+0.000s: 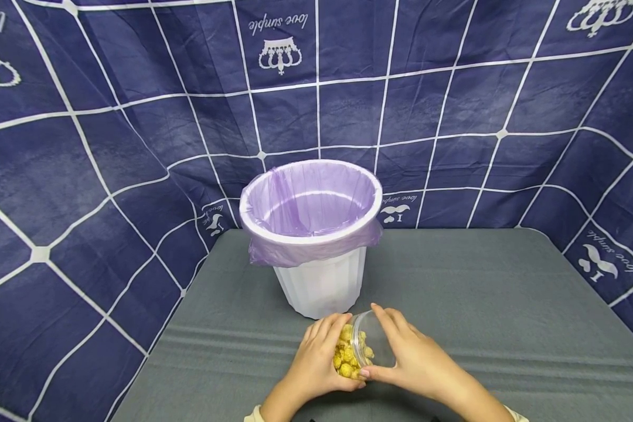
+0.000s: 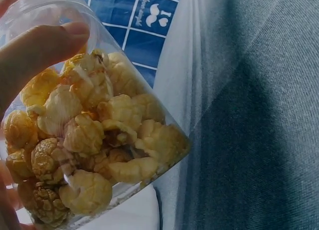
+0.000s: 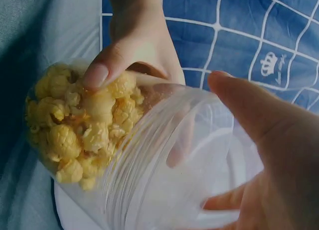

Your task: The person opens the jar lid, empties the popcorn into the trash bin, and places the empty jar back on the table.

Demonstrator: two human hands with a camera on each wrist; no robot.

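A clear plastic jar (image 1: 346, 351) of yellow-brown popcorn lies tilted between both hands, low in the head view. My left hand (image 1: 316, 354) grips its popcorn-filled part; in the left wrist view the thumb (image 2: 47, 43) presses across the clear wall. My right hand (image 1: 414, 354) curls round the jar's clear, ridged mouth end, its thumb and fingers on opposite sides. The right wrist view shows the ridged neck of the jar (image 3: 129, 165) and the right hand (image 3: 279, 145) around the clear end. Whether a separate lid sits there, I cannot tell.
Just beyond the hands stands a white bin (image 1: 322, 281), lined with a purple bag (image 1: 316, 211) folded over its rim. Grey cloth (image 1: 480, 305) covers the surface, and blue checked fabric (image 1: 427, 117) hangs behind and at both sides.
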